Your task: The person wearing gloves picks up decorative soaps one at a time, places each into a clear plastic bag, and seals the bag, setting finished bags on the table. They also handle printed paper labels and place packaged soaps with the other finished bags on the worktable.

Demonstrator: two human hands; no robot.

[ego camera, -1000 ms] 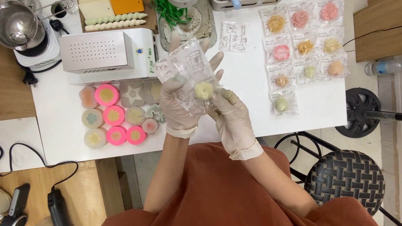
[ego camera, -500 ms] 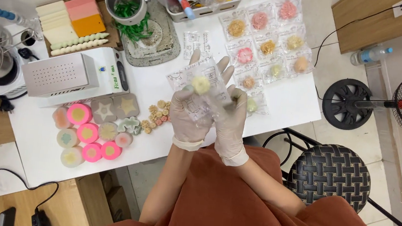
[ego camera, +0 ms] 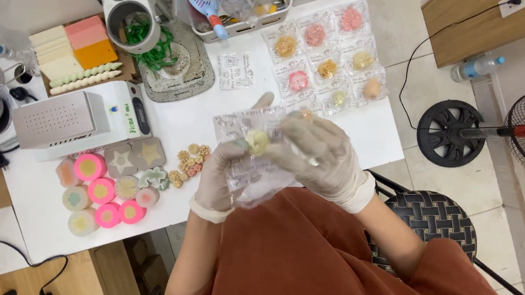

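Right now both gloved hands, the left hand [ego camera: 218,178] and the right hand [ego camera: 320,153], pinch a thin clear bag [ego camera: 252,159] with a small yellow flower piece [ego camera: 256,142] above the table's [ego camera: 169,119] near edge; it looks light, floppy, slippery, best held by its edges.

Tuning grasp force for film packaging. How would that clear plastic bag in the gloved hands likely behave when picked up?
The clear bag looks thin and crinkled, sagging below the left hand, so probably floppy. It seems very light; the small yellow flower piece likely outweighs it. Glossy film against the gloved right hand may be slippery.
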